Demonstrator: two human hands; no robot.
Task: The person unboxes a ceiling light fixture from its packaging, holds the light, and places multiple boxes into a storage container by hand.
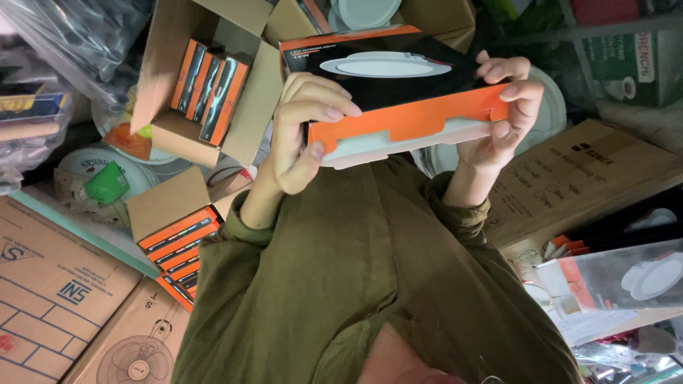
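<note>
I hold a flat black-and-orange box up in front of my chest with both hands. A round white panel light is pictured on its black face. Its orange end flap faces me, with something white showing underneath. My left hand grips the box's left end, thumb on the orange flap. My right hand grips the right end, fingers curled over the flap's corner. My olive-green sleeves and shirt fill the lower middle.
An open cardboard carton at upper left holds several similar boxes on edge. More such boxes are stacked at my left. Big cartons lie at lower left and right. A clear bag with a white round lamp lies at right.
</note>
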